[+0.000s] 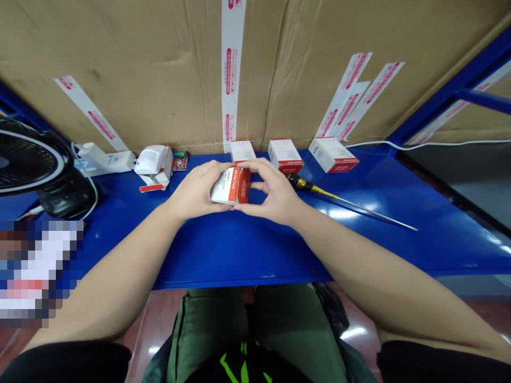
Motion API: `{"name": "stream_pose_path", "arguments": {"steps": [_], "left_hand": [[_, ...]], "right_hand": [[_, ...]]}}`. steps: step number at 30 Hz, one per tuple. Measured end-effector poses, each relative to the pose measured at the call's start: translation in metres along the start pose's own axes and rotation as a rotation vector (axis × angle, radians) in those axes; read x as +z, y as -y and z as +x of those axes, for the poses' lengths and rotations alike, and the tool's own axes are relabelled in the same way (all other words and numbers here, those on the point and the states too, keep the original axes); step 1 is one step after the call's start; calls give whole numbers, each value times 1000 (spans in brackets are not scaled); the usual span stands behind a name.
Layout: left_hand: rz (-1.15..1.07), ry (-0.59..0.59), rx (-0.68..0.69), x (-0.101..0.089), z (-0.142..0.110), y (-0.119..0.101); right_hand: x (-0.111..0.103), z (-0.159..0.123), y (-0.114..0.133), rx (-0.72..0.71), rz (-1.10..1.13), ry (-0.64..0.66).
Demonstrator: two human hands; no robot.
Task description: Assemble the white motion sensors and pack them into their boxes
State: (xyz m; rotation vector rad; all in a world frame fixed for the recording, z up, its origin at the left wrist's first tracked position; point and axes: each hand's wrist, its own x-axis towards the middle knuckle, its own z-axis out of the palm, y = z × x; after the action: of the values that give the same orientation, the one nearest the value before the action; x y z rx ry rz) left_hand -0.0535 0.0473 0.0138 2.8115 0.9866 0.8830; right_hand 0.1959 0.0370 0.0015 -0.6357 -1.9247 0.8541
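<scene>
Both my hands grip a small white and red box (pixel 230 186) marked DETECTOR, held just above the blue table (pixel 247 250) near its middle. My left hand (pixel 195 190) wraps the box's left side with curled fingers. My right hand (pixel 275 192) closes on its right end, thumb and fingers round it. Just right of that hand a long screwdriver (pixel 343 201) with a black and yellow handle lies on the table. A white detector unit (pixel 154 162) on a red and white box stands to the left of my hands.
Three more white and red boxes (pixel 285 154) stand in a row at the back against a taped cardboard wall (pixel 159 69). A black fan (pixel 35 165) and a white power strip (pixel 106 159) sit at the left. A blue shelf frame (pixel 451 90) rises on the right.
</scene>
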Motion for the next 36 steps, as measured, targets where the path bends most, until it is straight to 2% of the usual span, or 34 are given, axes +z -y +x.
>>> {"name": "stream_pose_path", "arguments": {"steps": [4, 7, 12, 16, 20, 24, 27, 32, 36], "left_hand": [[2, -58, -50, -3, 0, 1], [28, -87, -62, -6, -1, 2], [133, -23, -47, -6, 1, 0], [221, -66, -38, -2, 1, -4], [347, -159, 47, 6, 2, -10], [400, -184, 78, 14, 6, -15], [400, -171, 57, 14, 7, -14], [380, -78, -102, 3, 1, -3], [355, 14, -179, -4, -3, 4]], "right_hand": [[-6, -1, -3, -11, 19, -64], [-11, -2, -3, -25, 12, -34], [-17, -1, 4, -189, -240, 38], [-9, -1, 4, -71, -399, -132], [3, 0, -2, 60, -440, -270], [9, 2, -7, 152, -403, -324], [3, 4, -7, 170, -347, -350], [-18, 12, -6, 191, -115, -472], [-28, 16, -4, 357, 123, -522]]}}
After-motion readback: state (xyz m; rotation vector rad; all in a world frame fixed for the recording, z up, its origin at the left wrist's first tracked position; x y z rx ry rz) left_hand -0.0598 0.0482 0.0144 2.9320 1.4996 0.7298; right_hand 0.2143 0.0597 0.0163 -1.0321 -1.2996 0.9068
